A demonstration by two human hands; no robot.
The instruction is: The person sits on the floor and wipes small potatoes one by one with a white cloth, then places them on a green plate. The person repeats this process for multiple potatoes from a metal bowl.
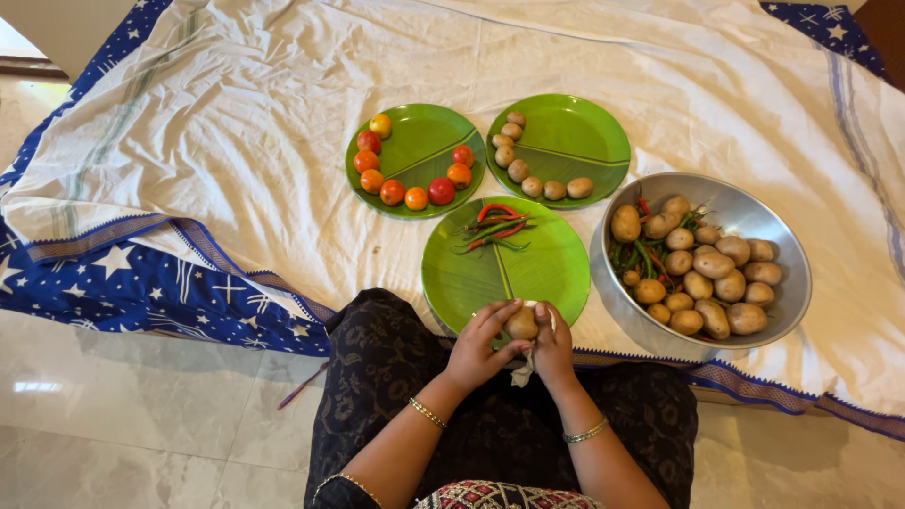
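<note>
Centrally, low in the head view, the left hand (478, 351) and right hand (553, 347) meet over the lap, both curled closed around one potato (521, 323). Left fingers wrap its left side and top; right fingers press its right side. A small white cloth (524, 370) hangs from between the palms, just below the potato. Each wrist carries a thin bangle.

Just beyond the hands lies the nearest green plate (542, 269), its near rim partly hidden by them; red and green chillies (494, 229) lie at its far edge. To the right, touching or just beside that plate, a steel bowl (782, 247) holds potatoes mixed with chillies. Farther out, a left green plate (429, 127) carries tomatoes (407, 177) arranged in an arc; a right green plate (580, 132) carries small potatoes (528, 170) in a curved row. All rest on a white sheet (245, 123) over a blue starred cloth (141, 283).
</note>
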